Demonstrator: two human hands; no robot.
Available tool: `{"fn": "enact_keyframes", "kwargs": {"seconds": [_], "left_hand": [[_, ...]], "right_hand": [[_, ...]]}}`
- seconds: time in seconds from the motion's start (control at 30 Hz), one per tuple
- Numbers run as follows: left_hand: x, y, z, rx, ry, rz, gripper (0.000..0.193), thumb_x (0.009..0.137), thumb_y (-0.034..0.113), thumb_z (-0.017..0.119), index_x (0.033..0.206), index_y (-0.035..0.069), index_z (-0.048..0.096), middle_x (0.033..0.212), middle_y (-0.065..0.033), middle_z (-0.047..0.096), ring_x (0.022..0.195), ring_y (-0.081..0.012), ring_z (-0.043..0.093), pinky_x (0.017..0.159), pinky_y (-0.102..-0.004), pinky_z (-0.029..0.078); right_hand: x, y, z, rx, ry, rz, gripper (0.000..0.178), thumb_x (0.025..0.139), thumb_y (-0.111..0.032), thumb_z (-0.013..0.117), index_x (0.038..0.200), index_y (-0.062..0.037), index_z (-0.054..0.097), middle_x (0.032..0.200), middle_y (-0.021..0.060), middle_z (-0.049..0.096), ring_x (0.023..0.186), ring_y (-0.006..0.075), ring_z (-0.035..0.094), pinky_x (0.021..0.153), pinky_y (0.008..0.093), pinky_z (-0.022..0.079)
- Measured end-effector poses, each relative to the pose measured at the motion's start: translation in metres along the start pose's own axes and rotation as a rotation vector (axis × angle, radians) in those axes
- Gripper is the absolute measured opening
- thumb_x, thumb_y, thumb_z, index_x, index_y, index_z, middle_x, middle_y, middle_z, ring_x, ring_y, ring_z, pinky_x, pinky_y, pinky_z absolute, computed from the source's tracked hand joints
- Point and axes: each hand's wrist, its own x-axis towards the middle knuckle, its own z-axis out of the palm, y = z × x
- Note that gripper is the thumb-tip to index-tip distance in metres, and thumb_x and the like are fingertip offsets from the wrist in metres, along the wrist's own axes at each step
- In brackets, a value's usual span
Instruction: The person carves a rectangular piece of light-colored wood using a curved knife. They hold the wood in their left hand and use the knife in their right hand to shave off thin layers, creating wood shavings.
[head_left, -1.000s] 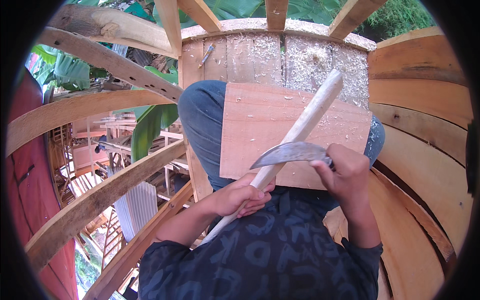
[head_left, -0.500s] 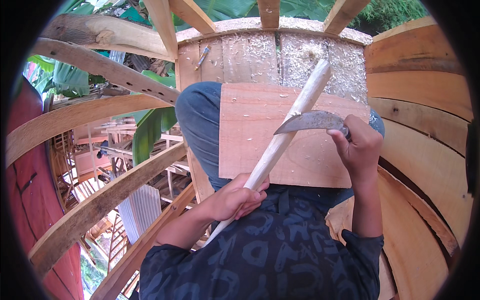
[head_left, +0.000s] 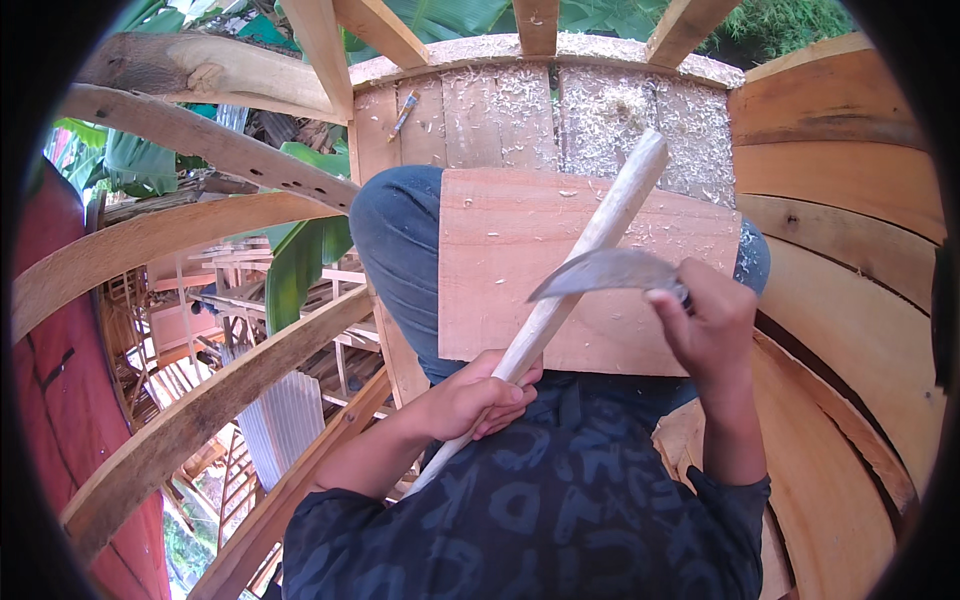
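My left hand (head_left: 486,396) is closed around the lower part of a long, pale wooden stick (head_left: 596,250), peeled and slanting from my body up to the right. In my right hand (head_left: 708,318) is the handle of a curved knife (head_left: 612,272), mostly hidden by my fingers. Its grey blade, slightly blurred, lies across the middle of the stick with the tip pointing left. Under both rests a flat wooden board (head_left: 482,262) on my lap, dotted with a few shavings.
Wood shavings (head_left: 610,105) litter the plank floor (head_left: 470,120) ahead, where a small pen-like tube (head_left: 404,114) lies. Wooden planks (head_left: 840,190) wall the right side. Slanting beams (head_left: 220,395) stand at the left, with a drop and stacked timber beyond.
The knife blade has moved down along the stick toward my left hand, and my right hand has lowered with it. The stick's far end has shifted slightly down and right.
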Motion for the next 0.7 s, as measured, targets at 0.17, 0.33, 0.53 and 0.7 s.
{"fn": "enact_keyframes", "kwargs": {"seconds": [0.17, 0.33, 0.53, 0.7], "left_hand": [[-0.002, 0.0, 0.003, 0.076, 0.06, -0.07, 0.033, 0.08, 0.031, 0.059, 0.089, 0.009, 0.036, 0.057, 0.0035, 0.038, 0.041, -0.0045, 0.035, 0.038, -0.0192, 0.03], [-0.006, 0.001, 0.005, 0.095, 0.067, -0.075, 0.033, 0.08, 0.031, 0.06, 0.089, 0.008, 0.036, 0.058, 0.0031, 0.038, 0.042, -0.0045, 0.036, 0.038, -0.0191, 0.03], [-0.011, -0.001, 0.006, 0.063, 0.033, -0.042, 0.026, 0.084, 0.026, 0.055, 0.089, 0.006, 0.038, 0.059, 0.0042, 0.039, 0.04, -0.004, 0.037, 0.037, -0.0188, 0.031], [0.0, 0.003, 0.0, -0.027, -0.045, -0.027, 0.025, 0.083, 0.025, 0.053, 0.087, 0.007, 0.037, 0.055, 0.004, 0.037, 0.039, -0.0045, 0.037, 0.037, -0.0187, 0.031]], "right_hand": [[0.006, 0.011, 0.006, -0.08, -0.037, -0.058, 0.05, 0.082, -0.049, 0.066, 0.065, -0.0047, 0.049, 0.055, 0.0124, 0.044, 0.049, 0.0313, 0.051, 0.046, 0.0368, 0.039], [0.02, 0.031, 0.01, -0.154, 0.145, -0.011, 0.055, 0.081, -0.051, 0.066, 0.063, -0.004, 0.045, 0.053, 0.0103, 0.045, 0.046, 0.028, 0.049, 0.044, 0.0373, 0.038], [0.018, 0.079, -0.017, 0.08, 0.26, 0.383, 0.052, 0.092, -0.044, 0.059, 0.064, -0.0012, 0.048, 0.052, 0.0122, 0.043, 0.046, 0.0304, 0.046, 0.046, 0.0363, 0.037], [-0.004, 0.002, -0.003, 0.131, 0.006, 0.118, 0.048, 0.085, -0.043, 0.066, 0.065, -0.0037, 0.048, 0.052, 0.0114, 0.045, 0.045, 0.0294, 0.047, 0.044, 0.0364, 0.037]]}}
